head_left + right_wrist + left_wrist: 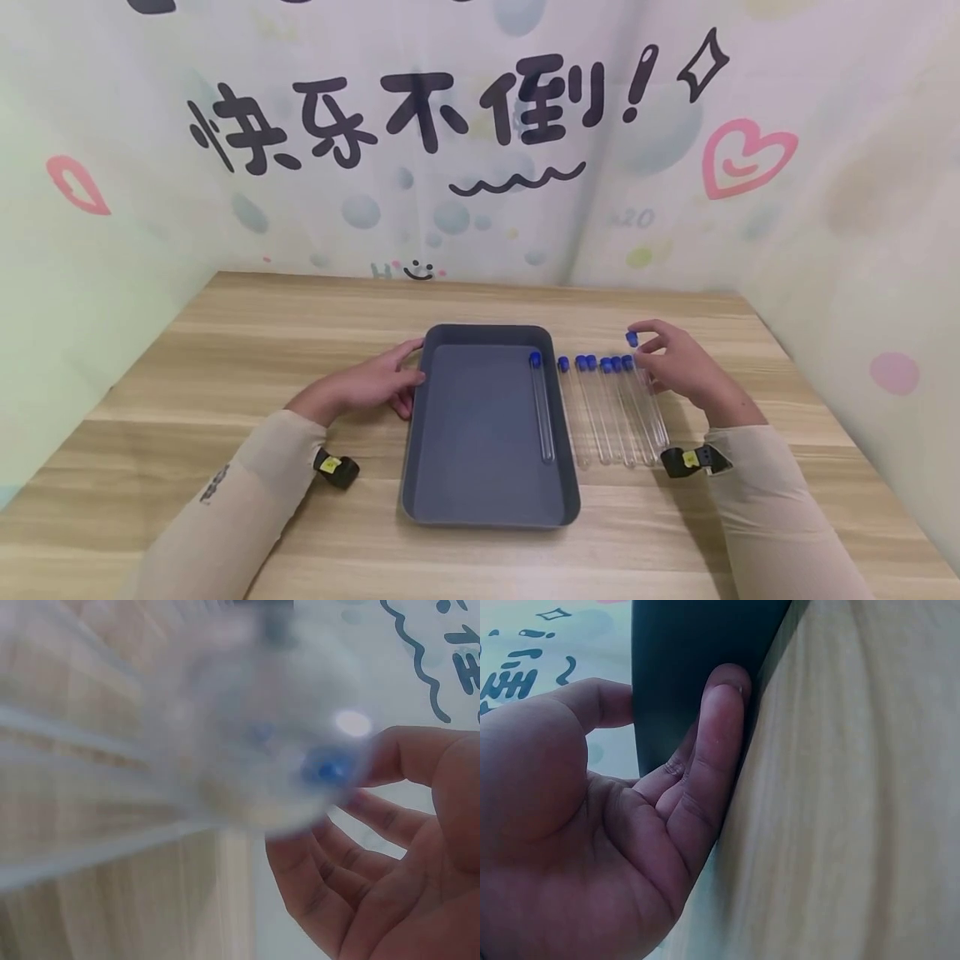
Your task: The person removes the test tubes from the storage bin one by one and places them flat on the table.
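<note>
A dark grey tray (480, 492) lies on the table, and one test tube (543, 412) with a blue cap rests inside along its right wall. On the tray's left side, my left hand (378, 383) touches the outer wall with thumb and fingers, not wrapped round it. My right hand (675, 362) pinches a clear test tube (632, 339) by its blue-capped end, which is raised above the others. In the right wrist view the tube's rounded end (247, 697) looms large and blurred near the camera. Several more blue-capped test tubes (603, 408) lie side by side right of the tray.
The wooden table (330, 517) ends at a printed curtain (360, 242) at the back and sides. Each wrist carries a black strap with a small camera, the left one (337, 468) and the right one (693, 460).
</note>
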Demonstrator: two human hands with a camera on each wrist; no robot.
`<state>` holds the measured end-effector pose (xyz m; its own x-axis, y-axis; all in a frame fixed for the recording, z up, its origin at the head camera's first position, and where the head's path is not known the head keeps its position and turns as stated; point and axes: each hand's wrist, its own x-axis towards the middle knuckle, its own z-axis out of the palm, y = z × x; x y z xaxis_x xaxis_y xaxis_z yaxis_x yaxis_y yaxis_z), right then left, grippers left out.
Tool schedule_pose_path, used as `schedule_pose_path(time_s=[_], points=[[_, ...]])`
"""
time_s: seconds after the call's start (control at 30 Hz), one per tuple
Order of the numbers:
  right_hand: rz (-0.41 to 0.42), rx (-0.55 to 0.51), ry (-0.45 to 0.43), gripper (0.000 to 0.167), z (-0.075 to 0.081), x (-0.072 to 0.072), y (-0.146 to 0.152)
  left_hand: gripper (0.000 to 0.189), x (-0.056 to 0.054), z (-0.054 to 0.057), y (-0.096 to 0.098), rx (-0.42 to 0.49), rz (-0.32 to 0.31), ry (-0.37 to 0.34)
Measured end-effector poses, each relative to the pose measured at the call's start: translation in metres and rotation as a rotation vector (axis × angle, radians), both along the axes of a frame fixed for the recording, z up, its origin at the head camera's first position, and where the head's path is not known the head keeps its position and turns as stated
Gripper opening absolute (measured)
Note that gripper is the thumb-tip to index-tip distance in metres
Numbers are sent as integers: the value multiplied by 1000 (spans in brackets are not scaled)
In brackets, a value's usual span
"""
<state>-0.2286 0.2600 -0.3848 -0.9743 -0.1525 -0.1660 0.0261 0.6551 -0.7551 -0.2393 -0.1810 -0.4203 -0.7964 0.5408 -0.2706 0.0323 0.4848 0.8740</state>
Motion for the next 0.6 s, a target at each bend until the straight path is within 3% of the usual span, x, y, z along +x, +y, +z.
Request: schedule_pose_path(time_s=[0.6], points=[[-11, 22, -58, 52, -6, -2, 6, 69, 2, 1, 0, 7, -6, -2]])
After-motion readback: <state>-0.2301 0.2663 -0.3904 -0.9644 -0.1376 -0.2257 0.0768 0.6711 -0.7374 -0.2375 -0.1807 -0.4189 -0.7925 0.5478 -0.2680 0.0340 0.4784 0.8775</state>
